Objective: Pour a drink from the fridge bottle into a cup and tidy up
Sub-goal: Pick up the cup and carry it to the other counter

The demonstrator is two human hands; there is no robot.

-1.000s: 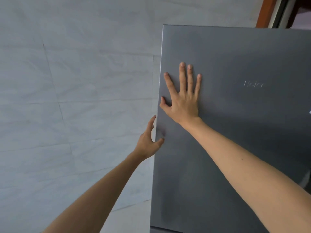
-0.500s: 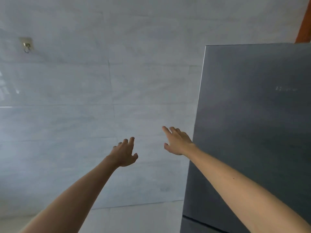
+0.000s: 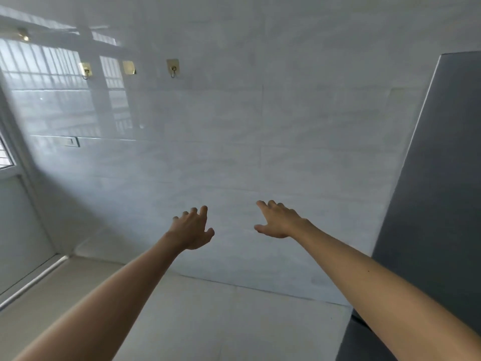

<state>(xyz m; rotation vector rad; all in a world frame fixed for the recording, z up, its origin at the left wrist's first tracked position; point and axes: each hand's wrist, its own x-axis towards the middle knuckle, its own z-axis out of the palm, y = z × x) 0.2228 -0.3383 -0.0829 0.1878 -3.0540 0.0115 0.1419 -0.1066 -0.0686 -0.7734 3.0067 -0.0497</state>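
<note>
Nearest the camera, two bare forearms rise from the lower corners of the frame and converge toward its centre, over a pale floor (image 3: 208,321) that lies open and unobstructed across the bottom middle. At the right edge stands the grey fridge (image 3: 437,191), its door shut and its long left edge slanting from the lower right up to the upper right; the right forearm crosses in front of its lower part, and the bottle and cup of the task cannot be seen anywhere in this view. The left hand (image 3: 191,229), just left of centre, is empty, its fingers loosely spread and slightly curled, back of the hand toward the camera, touching nothing. The right hand (image 3: 277,221), just right of centre, is likewise empty and released, fingers stretched forward and to the left, thumb dropped below, clear of the fridge edge. A clear gap separates the two hands. Behind them a pale tiled wall (image 3: 260,126) fills the middle of the frame, meeting the floor along a line below the hands. In the upper left, small wall hooks (image 3: 173,67) hang in a row, and a window frame (image 3: 15,173) runs down the left edge.
</note>
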